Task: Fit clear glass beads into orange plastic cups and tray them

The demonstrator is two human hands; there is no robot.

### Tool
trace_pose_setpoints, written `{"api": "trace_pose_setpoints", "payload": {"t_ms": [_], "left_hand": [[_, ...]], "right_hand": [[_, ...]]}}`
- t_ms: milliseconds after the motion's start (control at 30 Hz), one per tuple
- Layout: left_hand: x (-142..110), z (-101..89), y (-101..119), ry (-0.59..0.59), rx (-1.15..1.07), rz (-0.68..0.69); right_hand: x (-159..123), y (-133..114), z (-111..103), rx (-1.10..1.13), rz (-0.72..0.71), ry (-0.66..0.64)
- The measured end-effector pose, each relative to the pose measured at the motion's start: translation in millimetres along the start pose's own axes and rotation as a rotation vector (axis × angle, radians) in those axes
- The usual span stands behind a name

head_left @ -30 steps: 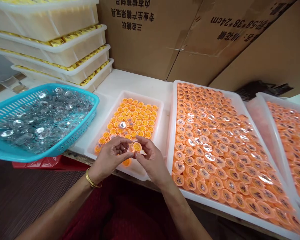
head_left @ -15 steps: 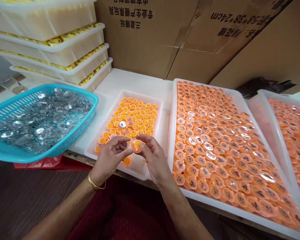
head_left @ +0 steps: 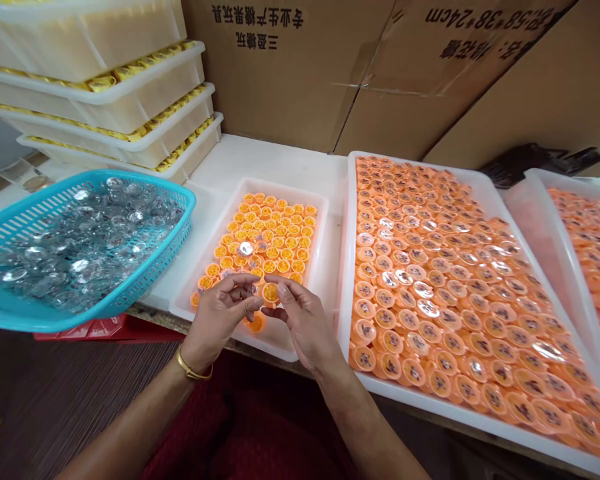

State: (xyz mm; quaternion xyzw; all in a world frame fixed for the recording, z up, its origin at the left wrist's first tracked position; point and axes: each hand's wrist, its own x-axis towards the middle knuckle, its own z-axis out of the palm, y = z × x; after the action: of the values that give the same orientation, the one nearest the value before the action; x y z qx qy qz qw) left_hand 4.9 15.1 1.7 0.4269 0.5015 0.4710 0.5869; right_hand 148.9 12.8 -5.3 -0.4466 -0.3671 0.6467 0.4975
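Over the near part of a small white tray [head_left: 317, 250], my right hand [head_left: 305, 320] grips a small orange cup [head_left: 270, 293] between thumb and fingers. Yellow pieces show inside the cup, its mouth facing up toward me. Just to its left, my left hand [head_left: 220, 307] is closed in a pinch on a small clear lid [head_left: 253, 289], mostly covered by the fingertips. Rows of similar orange cups [head_left: 280, 230] with yellow filling stand in the tray beyond my hands. One shiny clear lid [head_left: 245, 249] lies on top of them.
A blue basket [head_left: 175, 250] of clear lids [head_left: 90, 233] sits at the left. Behind it rises a stack of white trays [head_left: 145, 143] with yellow packets. On the right, a large white tray [head_left: 353, 220] holds orange lidded cups [head_left: 430, 287]; another tray [head_left: 545, 193] adjoins it. Cardboard boxes [head_left: 290, 87] stand behind.
The orange cup in my right hand was tilted half a second ago and now faces up more squarely. My left hand keeps its pinch beside it. The view has shifted slightly.
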Motion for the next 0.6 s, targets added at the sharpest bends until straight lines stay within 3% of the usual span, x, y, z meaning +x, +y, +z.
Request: {"api": "trace_pose_setpoints", "payload": {"t_ms": [400,600], "left_hand": [[3,-4.8,-17,-0.04,0.43,0.278],[6,-7.8,-3,-0.124,0.655,0.421]], "right_hand": [[0,1,-5,0.025,0.078,-0.022],[-1,-4,-6,0.059,0.154,-0.081]]}}
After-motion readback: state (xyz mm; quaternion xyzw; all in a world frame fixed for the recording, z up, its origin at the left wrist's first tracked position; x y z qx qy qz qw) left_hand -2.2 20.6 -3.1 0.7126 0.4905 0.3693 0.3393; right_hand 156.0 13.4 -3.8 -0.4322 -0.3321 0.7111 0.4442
